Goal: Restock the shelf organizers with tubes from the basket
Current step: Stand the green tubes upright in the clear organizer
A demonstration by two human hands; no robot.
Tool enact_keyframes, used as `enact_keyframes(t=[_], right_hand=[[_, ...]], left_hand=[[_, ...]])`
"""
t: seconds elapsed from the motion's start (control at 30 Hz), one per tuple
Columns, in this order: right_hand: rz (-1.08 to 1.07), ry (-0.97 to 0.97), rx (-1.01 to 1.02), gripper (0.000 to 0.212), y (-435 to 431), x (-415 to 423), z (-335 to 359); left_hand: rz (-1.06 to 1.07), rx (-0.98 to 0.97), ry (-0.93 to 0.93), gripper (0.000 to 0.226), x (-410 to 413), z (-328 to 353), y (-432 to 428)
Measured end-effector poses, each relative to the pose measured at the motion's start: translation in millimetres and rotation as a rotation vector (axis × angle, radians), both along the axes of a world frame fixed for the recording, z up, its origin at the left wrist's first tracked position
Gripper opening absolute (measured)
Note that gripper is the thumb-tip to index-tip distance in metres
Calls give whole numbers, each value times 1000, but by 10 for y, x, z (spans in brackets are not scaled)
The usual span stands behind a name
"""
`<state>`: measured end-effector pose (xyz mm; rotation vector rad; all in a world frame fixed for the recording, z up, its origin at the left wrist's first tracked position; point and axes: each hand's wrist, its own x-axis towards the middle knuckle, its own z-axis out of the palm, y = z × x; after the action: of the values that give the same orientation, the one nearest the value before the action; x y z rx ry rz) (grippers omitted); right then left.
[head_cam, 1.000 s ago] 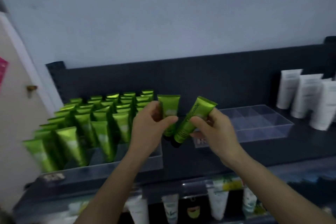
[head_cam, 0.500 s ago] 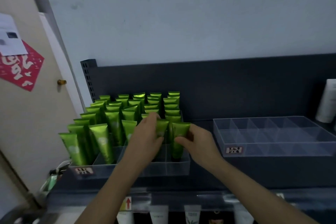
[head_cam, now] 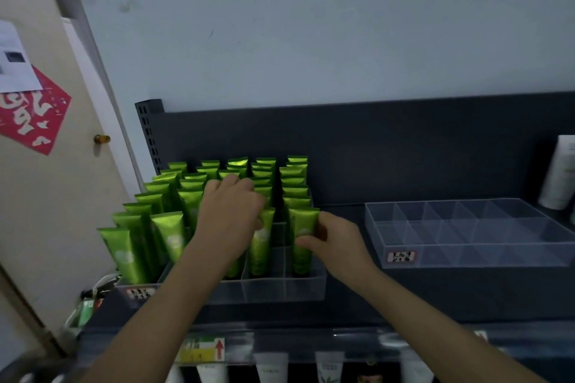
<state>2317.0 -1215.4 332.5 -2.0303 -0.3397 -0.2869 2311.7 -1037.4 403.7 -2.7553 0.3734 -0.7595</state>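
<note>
Since 1 s ago: both tubes, then mid-air, now seated cap-down in front row (6 o'clock edge) of green-tube organizer (head_cam: 281,291). Left hand (head_cam: 230,214) grips top of left tube (head_cam: 259,247); right hand (head_cam: 337,241) pinches right tube (head_cam: 302,246). Judgement: pair placed, release next. Clear organizer (head_cam: 466,260) at 3 o'clock: no tubes seen. Basket out of view.

1. Green tubes (head_cam: 174,236): thirty or more, standing in rows. The hands hide some, so the exact number cannot be told.
2. Hands: two, the left hand (head_cam: 230,214) and the right hand (head_cam: 334,239), each gripping one green tube.
3. Clear organizers (head_cam: 466,227): at least two on the shelf (head_cam: 342,289).
4. Handwritten labels (head_cam: 401,256): two.
5. White tubes (head_cam: 560,171): one beside the organizers and at least three on the level below.
6. Papers on the door (head_cam: 31,118): two, one red and one white.
</note>
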Motion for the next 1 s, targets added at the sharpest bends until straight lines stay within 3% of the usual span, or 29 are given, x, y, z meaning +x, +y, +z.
enact_keyframes(t=[0.13, 0.3, 0.5, 0.7, 1.0], right_hand=[[-34, 8, -18, 13, -4, 6, -14], [-89, -5, -88, 26, -42, -48, -16], [-194, -18, -76, 38, -359, -295, -51], [-389, -9, -32, 30, -1119, -898, -276], [-851, 281, -131, 21, -2481, -2236, -1279]], left_hand=[[23, -33, 17, 35, -10, 4, 60], [-50, -120, -44, 49, -78, -48, 55], [-409, -372, -157, 45, -253, -103, -300], [-706, -498, 73, 33, -353, -454, -1108], [-1035, -357, 558, 30, -877, -1405, -2664]])
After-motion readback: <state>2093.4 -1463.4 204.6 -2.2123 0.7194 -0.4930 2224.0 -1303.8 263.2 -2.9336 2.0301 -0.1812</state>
